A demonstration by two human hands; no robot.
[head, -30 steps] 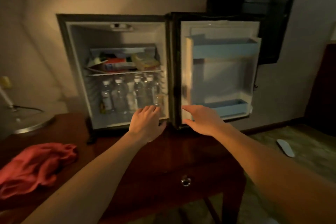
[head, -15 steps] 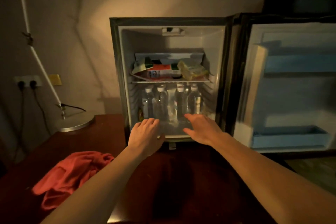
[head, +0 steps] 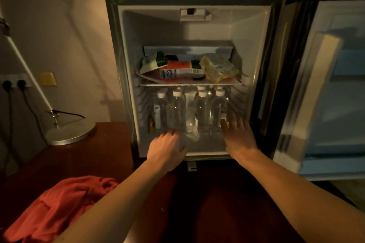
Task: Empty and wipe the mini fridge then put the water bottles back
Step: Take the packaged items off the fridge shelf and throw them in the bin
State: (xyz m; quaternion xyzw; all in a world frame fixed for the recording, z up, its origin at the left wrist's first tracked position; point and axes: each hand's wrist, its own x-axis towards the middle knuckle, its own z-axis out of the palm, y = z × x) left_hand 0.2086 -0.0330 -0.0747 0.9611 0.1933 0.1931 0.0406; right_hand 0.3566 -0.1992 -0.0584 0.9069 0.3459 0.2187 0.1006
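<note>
The mini fridge [head: 126, 65] stands on a dark wooden table with its door [head: 325, 89] swung open to the right. Several clear water bottles [head: 202, 112] with white caps stand on its floor, below a wire shelf [head: 189, 84] loaded with food packets. My left hand [head: 167, 149] reaches in at the fridge's lower lip, fingers extended toward the left bottles. My right hand [head: 238, 135] is spread inside the compartment right at the base of the right-hand bottles. Neither hand grips anything. A red cloth [head: 59, 207] lies bunched on the table at the lower left.
A lamp with a round metal base [head: 71, 132] stands on the table's left rear corner, its cord leading to wall sockets [head: 14, 83]. The wooden table [head: 110, 150] runs left of the fridge. The open door blocks the right side.
The view has closed in on the fridge. Both hands moved forward, from in front of the opening to inside the lower compartment by the bottles.
</note>
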